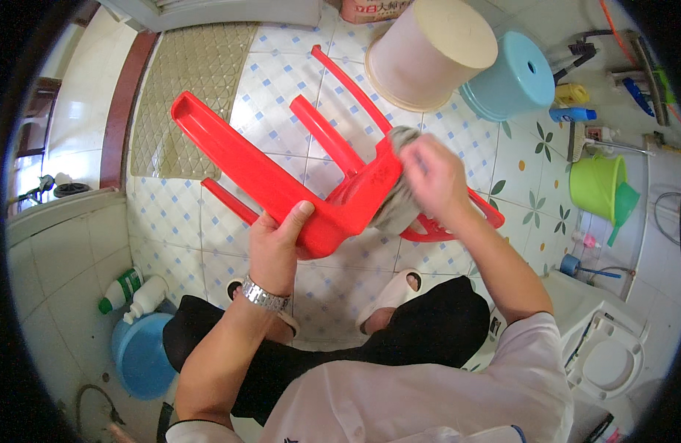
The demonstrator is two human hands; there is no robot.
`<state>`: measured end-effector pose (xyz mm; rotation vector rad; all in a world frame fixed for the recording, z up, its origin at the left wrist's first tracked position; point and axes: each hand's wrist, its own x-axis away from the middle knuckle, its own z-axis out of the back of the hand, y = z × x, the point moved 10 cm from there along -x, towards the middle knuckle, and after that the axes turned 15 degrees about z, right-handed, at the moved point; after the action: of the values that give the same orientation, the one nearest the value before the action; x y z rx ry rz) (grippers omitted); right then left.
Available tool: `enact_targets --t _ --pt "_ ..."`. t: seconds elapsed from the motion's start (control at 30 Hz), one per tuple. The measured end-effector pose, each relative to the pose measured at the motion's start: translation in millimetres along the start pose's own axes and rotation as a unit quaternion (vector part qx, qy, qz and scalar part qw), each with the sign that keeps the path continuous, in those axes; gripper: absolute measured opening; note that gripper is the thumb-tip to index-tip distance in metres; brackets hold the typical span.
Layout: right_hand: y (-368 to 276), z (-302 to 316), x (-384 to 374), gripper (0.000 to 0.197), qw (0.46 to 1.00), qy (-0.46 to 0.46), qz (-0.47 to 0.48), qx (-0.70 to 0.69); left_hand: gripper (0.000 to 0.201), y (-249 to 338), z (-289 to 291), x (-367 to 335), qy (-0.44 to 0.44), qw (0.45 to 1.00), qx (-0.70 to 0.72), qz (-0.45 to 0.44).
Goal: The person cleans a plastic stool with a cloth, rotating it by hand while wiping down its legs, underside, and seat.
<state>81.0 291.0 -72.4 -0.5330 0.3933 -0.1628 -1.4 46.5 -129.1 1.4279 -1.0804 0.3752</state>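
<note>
A red plastic chair point(241, 159) is tipped over in front of me, its legs pointing to the far left. My left hand point(278, 244) grips the near edge of the chair where a leg meets the seat, with the thumb on top. A grey cloth point(397, 210) is bunched against the right side of the seat. Closed over the cloth, my right hand point(435, 177) presses it on the chair; its fingers are slightly blurred. Part of the chair's backrest point(433, 230) shows below and right of the cloth.
A cream bin point(433, 55) and a light-blue stool point(510, 77) stand at the far right. A mat point(193, 100) covers tiles at the far left. To the right are a green bucket point(593, 184) and a toilet point(610, 358); a blue basin point(142, 354) sits at near left.
</note>
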Motion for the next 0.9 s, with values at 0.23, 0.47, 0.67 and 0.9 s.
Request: enact_targets --t 0.23,0.47,0.67,0.9 --pt "83 6 13 0.017 0.93 0.026 -0.197 -0.309 0.025 0 5 -4 0.014 1.0 -0.019 -0.01" --pt "68 29 10 0.039 0.722 0.159 -0.249 -0.625 0.024 -2 8 -2 -0.004 1.0 -0.005 -0.017" --pt "23 49 -27 0.056 0.742 0.172 -0.156 -0.629 0.027 0 2 -1 -0.011 1.0 -0.017 -0.006" --pt "-29 -7 -19 0.05 0.993 0.049 0.107 0.022 0.023 -3 -6 -9 -0.017 0.999 0.029 -0.005"
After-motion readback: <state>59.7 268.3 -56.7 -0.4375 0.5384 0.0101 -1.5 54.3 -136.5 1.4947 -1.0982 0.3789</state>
